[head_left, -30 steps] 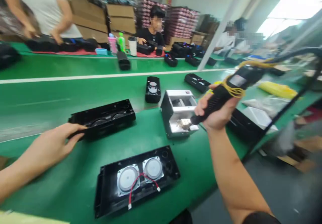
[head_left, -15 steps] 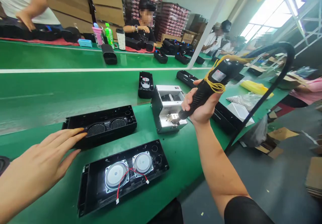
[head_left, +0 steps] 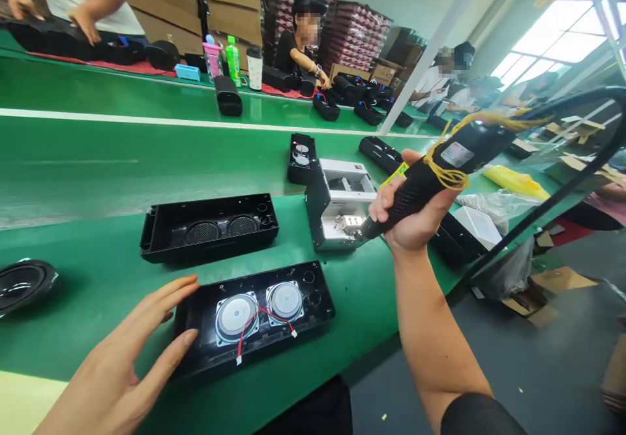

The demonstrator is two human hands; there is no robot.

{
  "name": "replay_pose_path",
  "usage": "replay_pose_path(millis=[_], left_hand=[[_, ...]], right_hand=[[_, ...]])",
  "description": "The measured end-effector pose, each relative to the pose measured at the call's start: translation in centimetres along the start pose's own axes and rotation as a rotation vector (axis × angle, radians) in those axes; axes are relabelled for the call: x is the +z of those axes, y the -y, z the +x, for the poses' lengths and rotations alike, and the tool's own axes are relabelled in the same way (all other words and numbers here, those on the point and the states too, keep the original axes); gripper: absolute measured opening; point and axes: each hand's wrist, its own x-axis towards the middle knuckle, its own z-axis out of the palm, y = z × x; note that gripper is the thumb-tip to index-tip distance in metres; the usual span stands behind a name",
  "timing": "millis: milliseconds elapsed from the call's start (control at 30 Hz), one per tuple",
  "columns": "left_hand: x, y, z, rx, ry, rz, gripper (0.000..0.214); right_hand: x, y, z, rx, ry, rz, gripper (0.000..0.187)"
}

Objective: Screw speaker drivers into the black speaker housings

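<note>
My right hand (head_left: 413,220) is wrapped round a black electric screwdriver (head_left: 433,171) with yellow cord tied about it. The driver's tip is at the front of a silver screw feeder (head_left: 337,236); whether a screw is on it I cannot see. My left hand (head_left: 132,357) is open, thumb and fingers spread about the left end of a black speaker housing (head_left: 195,311); I cannot tell how firmly it touches. Two round speakers (head_left: 237,317) with red wires and white plugs sit in this housing. Behind it lies another black housing (head_left: 166,229) with two mesh grilles and no speakers.
A loose speaker (head_left: 27,285) lies at the left. Beyond the feeder are a smaller housing with speakers (head_left: 302,159) and another black housing (head_left: 379,151). A white box (head_left: 476,226) stands at the right. Co-workers sit across the green table (head_left: 98,174). A thick black cable arches at right.
My left hand has moved from the rear housing to the left end of the front one. My right hand still holds the screwdriver at the feeder. The view has shifted left.
</note>
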Motion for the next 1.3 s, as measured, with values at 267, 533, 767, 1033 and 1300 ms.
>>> replay_pose_path(millis=[267,533,767,1033,1300], left_hand=[[0.9,-1.0,0.6,0.101,0.11,-0.122,0.063],[-0.9,-4.0,1.6,-0.035,0.311,-0.076,0.083],[-2.0,-6.1,3.8,-0.114,0.354,0.033,0.084],[-2.0,-6.1,4.9,-0.237,0.379,-0.021,0.066],[-1.2,-5.2,4.4,-0.188,0.347,-0.131,0.073]], right_hand=[[4.0,4.6,-0.5,0.039,0.13,0.173,0.067],[13.8,6.6,-2.3,0.287,0.335,0.357,0.048],[19.3,2.6,-5.9,0.412,0.528,0.439,0.063],[20.0,-1.1,-8.1,0.46,0.558,0.476,0.059],[20.3,-0.1,-7.4,0.475,0.49,0.419,0.056]])
